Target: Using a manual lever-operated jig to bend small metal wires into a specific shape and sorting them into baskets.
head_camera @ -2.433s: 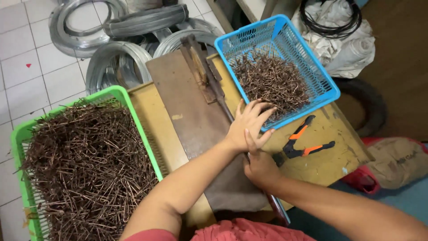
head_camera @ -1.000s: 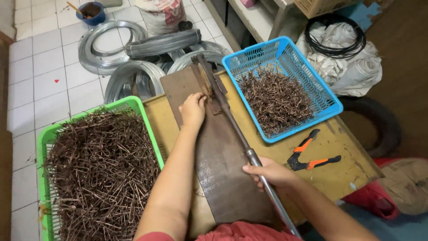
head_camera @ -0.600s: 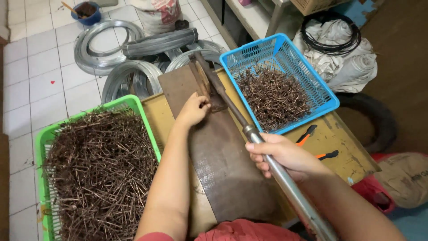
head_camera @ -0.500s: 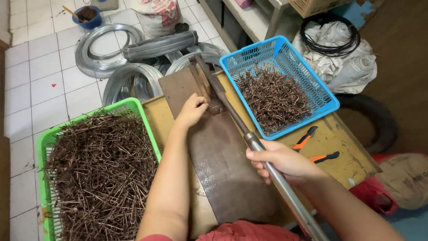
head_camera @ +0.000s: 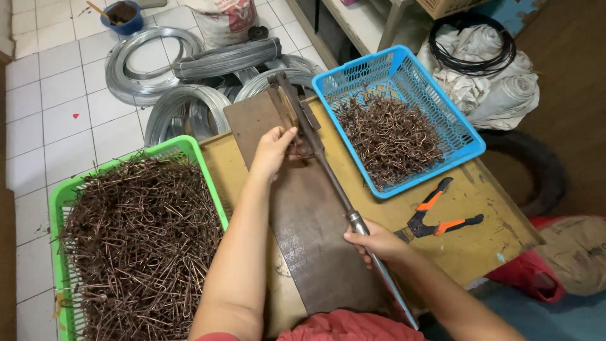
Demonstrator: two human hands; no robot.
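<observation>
A long metal lever bar (head_camera: 331, 180) runs from a rusty bending jig (head_camera: 287, 104) at the far end of a dark steel plate (head_camera: 309, 221) down toward me. My right hand (head_camera: 372, 242) grips the lever's shiny lower section. My left hand (head_camera: 273, 149) rests at the jig beside the lever's pivot, fingers curled against a small wire piece there; what it pinches is hard to make out. The plate lies on a yellow wooden bench (head_camera: 486, 227).
A green basket (head_camera: 189, 151) of rusty bent wire pieces sits at the left, a blue basket (head_camera: 454, 126) of similar pieces at the right. Orange-handled pliers (head_camera: 439, 218) lie on the bench. Coils of grey wire (head_camera: 170, 76) and a blue bowl (head_camera: 123, 16) are on the tiled floor.
My left hand went from the blue basket's edge to the jig. My right hand lifted the lever, then brought it back down along the plate.
</observation>
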